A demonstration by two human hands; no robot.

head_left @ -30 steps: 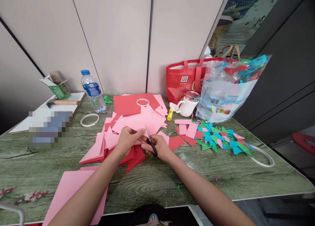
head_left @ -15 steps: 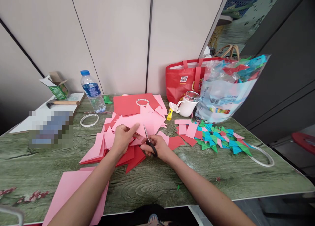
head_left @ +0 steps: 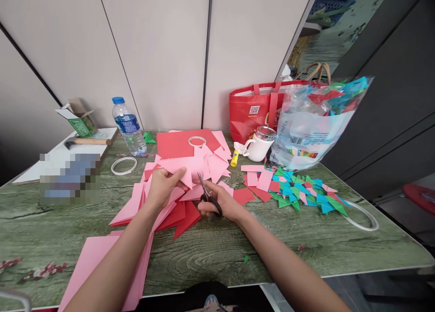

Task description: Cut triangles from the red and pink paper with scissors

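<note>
My left hand (head_left: 162, 187) pinches a pink sheet of paper (head_left: 178, 163) between thumb and fingers, above the middle of the pile. Closed around the black handles of a pair of scissors (head_left: 212, 201) is my right hand (head_left: 226, 202). The metal blades point up and away, close to the right side of the held sheet; whether they touch it I cannot tell. Under and around both hands lie cut pink pieces (head_left: 217, 166) and red pieces (head_left: 188, 219). A red sheet (head_left: 173, 144) with a roll of tape (head_left: 197, 141) on it lies behind.
Pink sheets (head_left: 91, 257) are stacked at front left. A water bottle (head_left: 129, 128), another tape roll (head_left: 123, 166) and a hammer (head_left: 88, 141) stand or lie left. At right are a glue stick (head_left: 234, 158), white mug (head_left: 258, 146), folded paper pieces (head_left: 299, 189), red bag (head_left: 249, 117) and plastic bag (head_left: 306, 139).
My left hand has shifted slightly left and the held paper has tilted and moved with it. My right hand and the scissors have moved a little to the right, away from the paper.
</note>
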